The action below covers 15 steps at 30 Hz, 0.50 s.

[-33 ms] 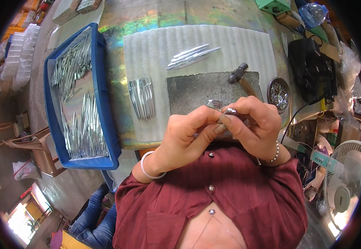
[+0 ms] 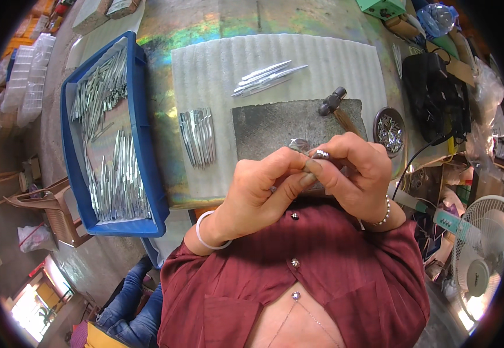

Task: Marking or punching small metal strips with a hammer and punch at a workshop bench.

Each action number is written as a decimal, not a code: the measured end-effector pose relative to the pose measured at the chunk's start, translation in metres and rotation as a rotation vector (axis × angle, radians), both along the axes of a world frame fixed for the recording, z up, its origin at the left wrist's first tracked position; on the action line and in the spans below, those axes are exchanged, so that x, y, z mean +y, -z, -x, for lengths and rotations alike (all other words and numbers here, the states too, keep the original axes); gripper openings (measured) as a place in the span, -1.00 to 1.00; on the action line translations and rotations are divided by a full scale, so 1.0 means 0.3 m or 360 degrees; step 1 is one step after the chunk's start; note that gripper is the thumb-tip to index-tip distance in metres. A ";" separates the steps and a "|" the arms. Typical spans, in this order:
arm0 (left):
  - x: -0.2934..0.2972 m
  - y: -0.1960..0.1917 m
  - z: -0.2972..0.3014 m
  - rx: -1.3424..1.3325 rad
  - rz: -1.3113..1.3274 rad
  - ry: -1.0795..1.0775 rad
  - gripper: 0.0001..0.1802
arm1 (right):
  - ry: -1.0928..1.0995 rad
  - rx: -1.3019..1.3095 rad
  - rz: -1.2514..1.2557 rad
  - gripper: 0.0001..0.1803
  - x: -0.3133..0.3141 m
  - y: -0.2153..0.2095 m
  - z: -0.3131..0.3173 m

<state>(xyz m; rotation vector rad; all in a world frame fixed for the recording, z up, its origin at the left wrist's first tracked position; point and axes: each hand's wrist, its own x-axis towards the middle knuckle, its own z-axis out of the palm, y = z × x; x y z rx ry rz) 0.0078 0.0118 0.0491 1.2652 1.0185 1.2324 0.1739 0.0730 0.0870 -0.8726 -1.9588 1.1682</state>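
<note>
My left hand [image 2: 263, 188] and my right hand [image 2: 353, 174] meet over the near edge of a dark flat slab [image 2: 269, 124]. Thumbs and index fingers pinch together at the tips, and what they hold is mostly hidden. A small shiny ridged metal bit [image 2: 321, 155] shows at the right fingers; I cannot tell if it is a ring or a held part. Just beyond the left fingertips is a small glossy object [image 2: 299, 144], too unclear to name. A hammer [image 2: 334, 103] with a wooden handle lies on the slab's far right corner.
White foam sheet [image 2: 321, 58] under the slab carries a row of slim metal pieces [image 2: 197, 138] and a small pile [image 2: 268, 79]. Left stands a blue tray [image 2: 142, 116] of similar pieces. Right are a round dish [image 2: 403, 119] of small metal parts, a black bag [image 2: 431, 93] and a fan [image 2: 481, 249].
</note>
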 end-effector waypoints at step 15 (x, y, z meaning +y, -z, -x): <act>0.084 0.001 0.015 -0.0397 0.0872 0.0404 -0.80 | 0.0084 0.0444 0.1488 -0.80 0.048 0.120 -0.015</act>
